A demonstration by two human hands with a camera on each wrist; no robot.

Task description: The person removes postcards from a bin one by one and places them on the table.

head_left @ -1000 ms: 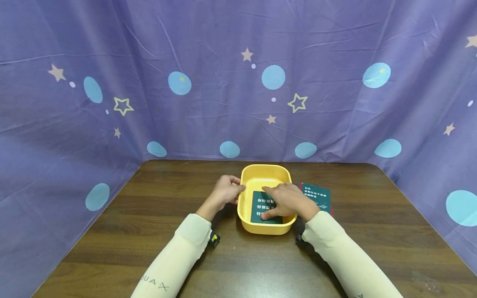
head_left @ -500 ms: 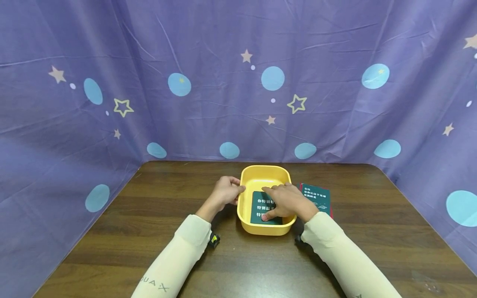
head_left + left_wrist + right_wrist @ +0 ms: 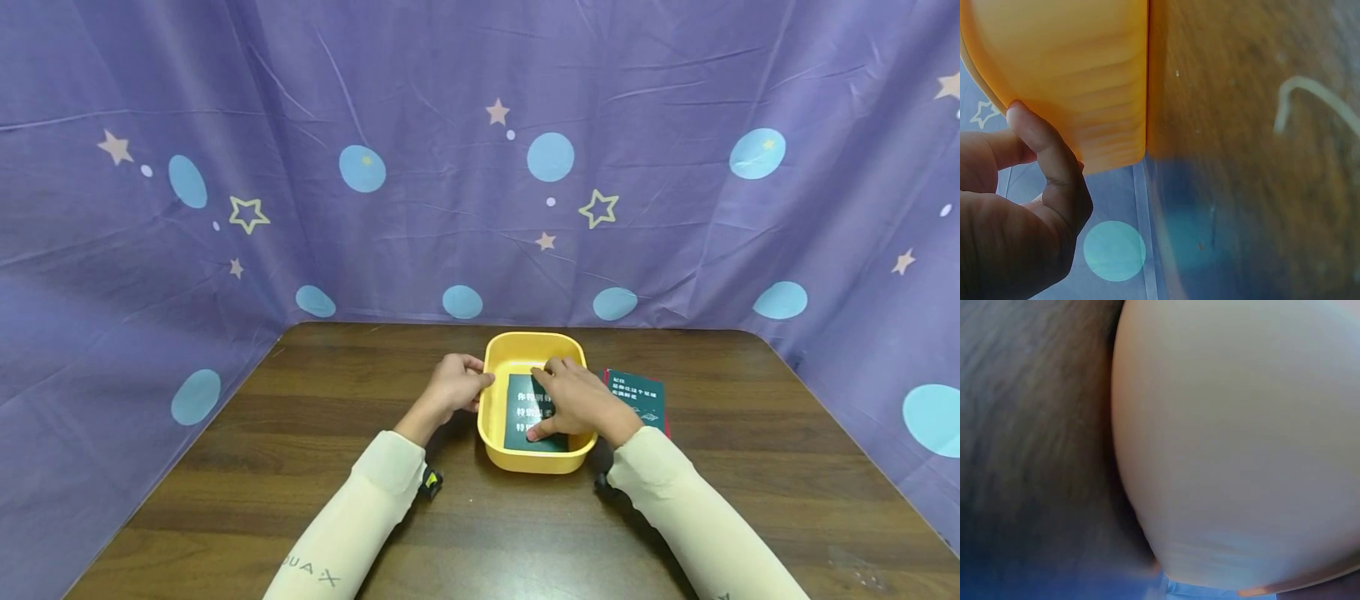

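A yellow plastic bin (image 3: 534, 463) sits on the table, and a dark green booklet (image 3: 517, 433) with white Chinese characters lies inside its near half. My left hand (image 3: 456, 387) pinches the bin's left rim between thumb and fingers. In the left wrist view that hand (image 3: 1041, 181) holds the rim of the orange-looking wall (image 3: 1097, 75). Reaching over the right rim, my right hand (image 3: 576, 402) holds the booklet, thumb on its cover and fingers at its far edge. The hand covers the booklet's right part. Only the bin's outer wall (image 3: 1229, 437) fills the right wrist view.
Just right of the bin lies another dark green booklet (image 3: 637, 392), with a red edge showing beneath it. The brown wooden table (image 3: 360, 375) ends at a purple curtain (image 3: 420, 250) at the back. A small clear scrap (image 3: 866, 575) lies at the front right.
My right fingers have shifted to the booklet's far edge, and that edge now sits higher in the head view, its near edge unchanged. The left hand and bin stay put.
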